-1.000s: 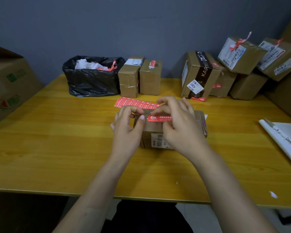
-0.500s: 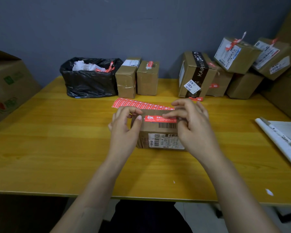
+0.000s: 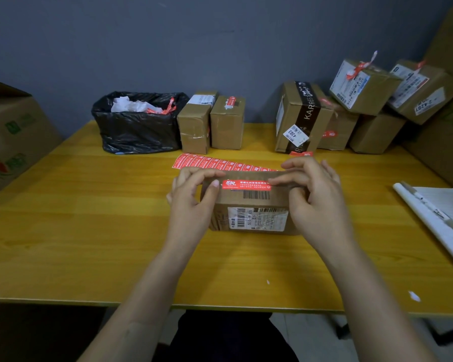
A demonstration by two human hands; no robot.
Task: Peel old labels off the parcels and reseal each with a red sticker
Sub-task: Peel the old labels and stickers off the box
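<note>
Covering both ends of the brown cardboard parcel [image 3: 249, 202], your hands hide its sides; print on the white label [image 3: 256, 219] is unreadable. Between your hands a glossy red sticker [image 3: 246, 184] lies flat along the top edge. Your left hand [image 3: 191, 205] grips the left end, thumb beside the sticker; your right hand [image 3: 317, 202] grips the right end, fingertips [image 3: 280, 182] covering the sticker's tip.

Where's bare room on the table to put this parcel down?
Bare wood left of the left hand, from the bin bag to the near edge; also between the right hand and the notebook. The back right is crowded with parcels.
</note>
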